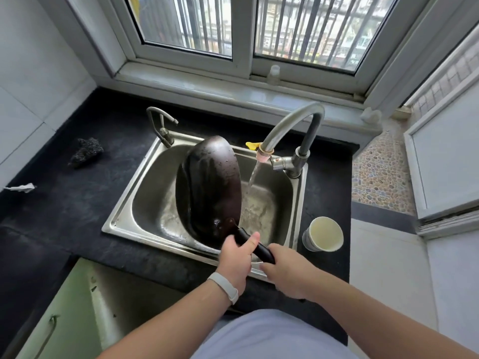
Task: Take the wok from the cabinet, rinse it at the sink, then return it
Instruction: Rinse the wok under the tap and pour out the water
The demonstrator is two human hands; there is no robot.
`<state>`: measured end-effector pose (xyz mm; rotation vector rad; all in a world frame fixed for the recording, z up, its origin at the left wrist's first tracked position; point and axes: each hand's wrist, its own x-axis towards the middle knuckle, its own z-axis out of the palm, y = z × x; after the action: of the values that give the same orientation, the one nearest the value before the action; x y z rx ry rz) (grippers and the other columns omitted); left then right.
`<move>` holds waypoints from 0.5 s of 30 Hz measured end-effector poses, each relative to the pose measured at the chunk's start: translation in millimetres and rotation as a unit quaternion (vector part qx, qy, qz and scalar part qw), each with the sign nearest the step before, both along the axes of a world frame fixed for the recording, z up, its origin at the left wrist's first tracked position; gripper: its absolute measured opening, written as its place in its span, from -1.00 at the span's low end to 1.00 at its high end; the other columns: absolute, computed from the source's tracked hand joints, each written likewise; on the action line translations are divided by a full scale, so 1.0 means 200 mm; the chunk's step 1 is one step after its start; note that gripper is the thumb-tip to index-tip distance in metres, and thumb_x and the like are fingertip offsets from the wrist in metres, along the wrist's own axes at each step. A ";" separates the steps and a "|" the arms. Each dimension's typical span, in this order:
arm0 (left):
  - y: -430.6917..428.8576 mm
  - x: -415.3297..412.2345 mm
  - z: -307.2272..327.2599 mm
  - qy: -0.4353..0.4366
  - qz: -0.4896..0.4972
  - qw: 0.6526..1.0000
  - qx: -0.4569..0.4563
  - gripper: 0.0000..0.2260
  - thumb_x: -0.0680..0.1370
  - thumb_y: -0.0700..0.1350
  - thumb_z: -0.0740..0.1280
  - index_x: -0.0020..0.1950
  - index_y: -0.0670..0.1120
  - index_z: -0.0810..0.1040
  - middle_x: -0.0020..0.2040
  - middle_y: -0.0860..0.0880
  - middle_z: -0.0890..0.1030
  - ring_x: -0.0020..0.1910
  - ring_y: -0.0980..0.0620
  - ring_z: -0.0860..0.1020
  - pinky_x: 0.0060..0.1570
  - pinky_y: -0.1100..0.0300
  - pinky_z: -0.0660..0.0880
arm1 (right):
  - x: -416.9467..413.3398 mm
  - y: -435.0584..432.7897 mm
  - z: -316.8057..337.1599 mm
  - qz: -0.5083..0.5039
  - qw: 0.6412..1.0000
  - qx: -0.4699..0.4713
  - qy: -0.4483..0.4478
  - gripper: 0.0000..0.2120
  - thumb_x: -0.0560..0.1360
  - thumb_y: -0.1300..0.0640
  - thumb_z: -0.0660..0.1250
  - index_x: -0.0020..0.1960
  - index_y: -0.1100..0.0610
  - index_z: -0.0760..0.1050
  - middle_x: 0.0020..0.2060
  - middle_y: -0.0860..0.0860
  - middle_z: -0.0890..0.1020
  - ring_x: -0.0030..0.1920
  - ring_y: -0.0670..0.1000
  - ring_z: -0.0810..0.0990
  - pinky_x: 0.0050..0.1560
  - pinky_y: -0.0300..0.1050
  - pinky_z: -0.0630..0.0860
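Two-handed, with the left hand (237, 257) wrapped round the black handle (255, 246) and the right hand (287, 273) clamped on its end, roll the dark round metal wok (207, 187), tipped on edge in the stainless steel sink (121, 213), under the water stream (252, 177) running just beside it.

Wok (208, 187) fills sink (119, 211) left; tap (293, 120) blocks rt.

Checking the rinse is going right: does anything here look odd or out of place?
The stream from the tap runs past the wok, held tilted on edge to its left, so water falls straight into the sink. A torn paper scrap lies at the counter's left edge.
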<state>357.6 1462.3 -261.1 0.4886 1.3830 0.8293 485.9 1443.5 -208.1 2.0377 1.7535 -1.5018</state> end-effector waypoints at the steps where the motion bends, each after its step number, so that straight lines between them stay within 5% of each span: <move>1: 0.00 -0.01 0.00 0.003 -0.005 1.000 -0.005 -0.84 0.52 -0.09 0.43 -0.06 -0.15 0.51 -0.39 0.06 0.51 -0.45 0.15 0.44 -0.37 0.20 0.37 | -0.02 -0.01 0.00 0.026 0.998 0.030 -0.039 -0.88 0.59 0.00 0.26 -0.02 0.03 0.37 -0.22 -0.01 0.51 -0.25 0.04 0.51 -0.25 -0.08 0.41; 3: 0.00 -0.01 -0.01 0.009 -0.015 1.000 -0.012 -0.83 0.52 -0.07 0.43 -0.07 -0.14 0.52 -0.44 0.11 0.53 -0.47 0.17 0.46 -0.37 0.20 0.40 | -0.04 -0.02 -0.01 0.037 0.994 0.060 -0.081 -0.85 0.57 0.00 0.27 -0.03 0.05 0.36 -0.19 0.01 0.51 -0.21 0.06 0.50 -0.26 -0.08 0.37; 8: 0.01 -0.02 -0.01 0.044 -0.035 0.998 0.011 -0.70 0.44 0.01 0.48 0.00 -0.17 0.56 -0.19 -0.05 0.63 -0.22 0.01 0.58 -0.10 0.07 0.47 | -0.04 -0.01 -0.01 0.037 0.994 0.044 -0.090 -0.86 0.49 0.07 0.33 -0.04 0.06 0.39 -0.24 -0.01 0.51 -0.24 0.06 0.54 -0.31 -0.09 0.42; 15: 0.02 -0.03 0.01 0.043 -0.049 0.997 0.042 -0.74 0.47 -0.02 0.47 0.05 -0.13 0.55 -0.06 -0.06 0.68 -0.06 0.05 0.65 -0.09 0.20 0.51 | -0.01 0.01 0.05 -0.066 0.997 -0.034 0.030 -0.89 0.48 0.18 0.28 -0.01 0.06 0.43 -0.27 0.14 0.64 -0.38 0.11 0.69 -0.37 0.00 0.69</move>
<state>351.8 1467.1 -259.1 0.6588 1.3965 0.7968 482.9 1445.8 -199.0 2.1335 1.5928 -1.6516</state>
